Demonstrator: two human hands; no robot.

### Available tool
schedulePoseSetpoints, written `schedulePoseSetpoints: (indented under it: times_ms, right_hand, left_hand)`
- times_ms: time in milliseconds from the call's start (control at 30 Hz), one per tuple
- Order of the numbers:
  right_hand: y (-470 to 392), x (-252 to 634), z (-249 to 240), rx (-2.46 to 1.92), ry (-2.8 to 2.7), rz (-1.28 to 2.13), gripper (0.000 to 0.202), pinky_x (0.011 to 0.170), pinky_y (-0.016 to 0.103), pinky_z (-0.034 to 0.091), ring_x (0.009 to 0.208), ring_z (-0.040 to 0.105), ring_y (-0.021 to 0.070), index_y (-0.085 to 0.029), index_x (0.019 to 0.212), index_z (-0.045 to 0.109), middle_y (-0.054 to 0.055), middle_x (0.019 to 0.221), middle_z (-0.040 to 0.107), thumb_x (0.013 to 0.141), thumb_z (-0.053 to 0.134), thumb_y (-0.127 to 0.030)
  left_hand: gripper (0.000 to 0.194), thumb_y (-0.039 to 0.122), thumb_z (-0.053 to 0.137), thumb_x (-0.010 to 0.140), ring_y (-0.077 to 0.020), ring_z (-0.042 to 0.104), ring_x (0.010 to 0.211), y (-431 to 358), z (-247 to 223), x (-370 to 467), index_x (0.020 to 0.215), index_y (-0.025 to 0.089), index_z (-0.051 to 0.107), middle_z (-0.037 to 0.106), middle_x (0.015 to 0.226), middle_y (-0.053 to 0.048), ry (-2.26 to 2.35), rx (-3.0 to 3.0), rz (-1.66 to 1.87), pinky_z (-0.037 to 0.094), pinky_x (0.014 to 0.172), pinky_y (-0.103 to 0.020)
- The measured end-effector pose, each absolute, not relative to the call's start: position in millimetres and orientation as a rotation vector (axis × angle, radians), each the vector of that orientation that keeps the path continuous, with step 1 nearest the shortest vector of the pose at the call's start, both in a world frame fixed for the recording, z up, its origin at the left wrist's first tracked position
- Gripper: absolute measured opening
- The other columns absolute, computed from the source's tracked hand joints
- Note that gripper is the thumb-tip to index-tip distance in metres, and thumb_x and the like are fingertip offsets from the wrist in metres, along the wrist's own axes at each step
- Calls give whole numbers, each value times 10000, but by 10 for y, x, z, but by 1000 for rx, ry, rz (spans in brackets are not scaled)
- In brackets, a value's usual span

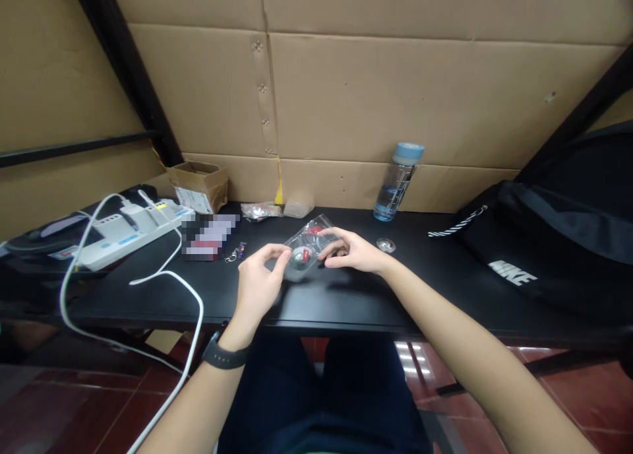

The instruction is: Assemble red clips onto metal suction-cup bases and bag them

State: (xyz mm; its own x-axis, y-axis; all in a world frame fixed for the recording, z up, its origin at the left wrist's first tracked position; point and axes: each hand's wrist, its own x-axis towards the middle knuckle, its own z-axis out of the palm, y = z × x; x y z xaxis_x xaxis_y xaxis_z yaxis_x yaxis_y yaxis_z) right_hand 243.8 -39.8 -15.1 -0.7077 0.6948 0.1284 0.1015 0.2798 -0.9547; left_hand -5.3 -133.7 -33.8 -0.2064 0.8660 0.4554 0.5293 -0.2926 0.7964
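Note:
A small clear plastic bag is held up over the black table, in front of me. Inside or behind its film show a round silvery-green piece and red parts; their exact kind cannot be made out. My left hand pinches the bag's lower left edge between thumb and fingertips. On the other side, the curled fingers of my right hand close on the bag's right edge, index finger along the top. A small clear round piece lies right of my right hand.
On the left are a white power strip with cables, a small cardboard box and a keychain. Plastic packaging lies at the back. A water bottle stands behind; a black backpack fills the right.

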Motion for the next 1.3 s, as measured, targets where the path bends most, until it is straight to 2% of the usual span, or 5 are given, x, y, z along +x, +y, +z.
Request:
schedulePoseSetpoints:
  times_ms: [200, 633, 800, 933, 1300]
  right_hand:
    - [-449, 2275, -184, -780, -1884, 1297, 387, 830, 351, 557, 798, 721, 199, -156, 974, 740, 57, 841, 770, 722, 880, -414]
    - [-516, 2243, -149, -664, -1791, 1294, 407, 760, 309, 554, 749, 697, 166, -215, 1047, 633, 1, 808, 727, 751, 865, -370]
    - [-537, 2226, -121, -632, -1830, 1179, 285, 768, 326, 550, 757, 680, 177, -191, 828, 690, 28, 807, 719, 763, 850, -417]
    - [-543, 2219, -120, -667, -1868, 1163, 346, 776, 331, 533, 797, 678, 188, -192, 1077, 789, 44, 884, 745, 805, 812, -405]
    - [-644, 2175, -106, -715, -2198, 580, 313, 744, 323, 527, 806, 661, 196, -222, 1128, 790, 48, 877, 775, 815, 805, -234]
  left_hand:
    - [166, 333, 653, 892, -209, 730, 986, -1311, -370, -10, 991, 207, 696, 779, 1019, -38, 1479, 1777, 1408, 522, 949, -327]
    - [442, 334, 766, 831, -238, 749, 1007, -1335, -369, 15, 1227, 286, 577, 794, 908, 4, 1427, 1735, 1452, 478, 1052, -422]
    - [452, 328, 766, 852, -217, 760, 950, -1320, -379, -39, 1212, 282, 497, 777, 849, 23, 1377, 1715, 1586, 511, 964, -375]
    - [141, 324, 637, 965, -207, 736, 1003, -1373, -304, -78, 1090, 261, 625, 785, 996, -10, 1499, 2052, 1548, 435, 977, -389]
    - [187, 320, 696, 943, -271, 654, 1097, -1391, -324, -113, 1121, 324, 754, 802, 1007, -34, 1858, 2461, 1376, 246, 976, -502]
